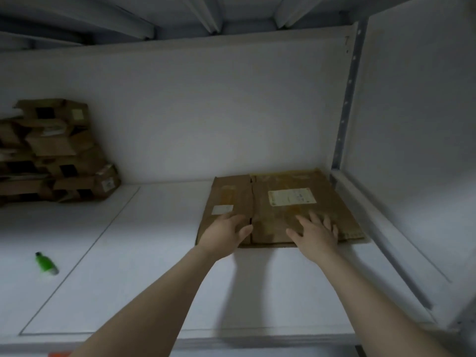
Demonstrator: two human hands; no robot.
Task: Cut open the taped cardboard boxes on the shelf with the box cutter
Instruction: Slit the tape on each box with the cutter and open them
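Observation:
A flat brown cardboard box (278, 202) lies on the white shelf (154, 279) at the back right, with a white label on its right half and a smaller one on its left half. A slit runs down its middle seam. My left hand (226, 230) rests on the box's near left part, fingers fairly straight. Spread flat, my right hand (316, 230) presses on the near right part. A green box cutter (46, 264) lies apart on the shelf at the far left, touched by neither hand.
A stack of several brown cardboard boxes (56, 155) stands at the back left against the white wall. A perforated metal upright (345, 104) and a white side panel close the shelf on the right. Another shelf runs overhead.

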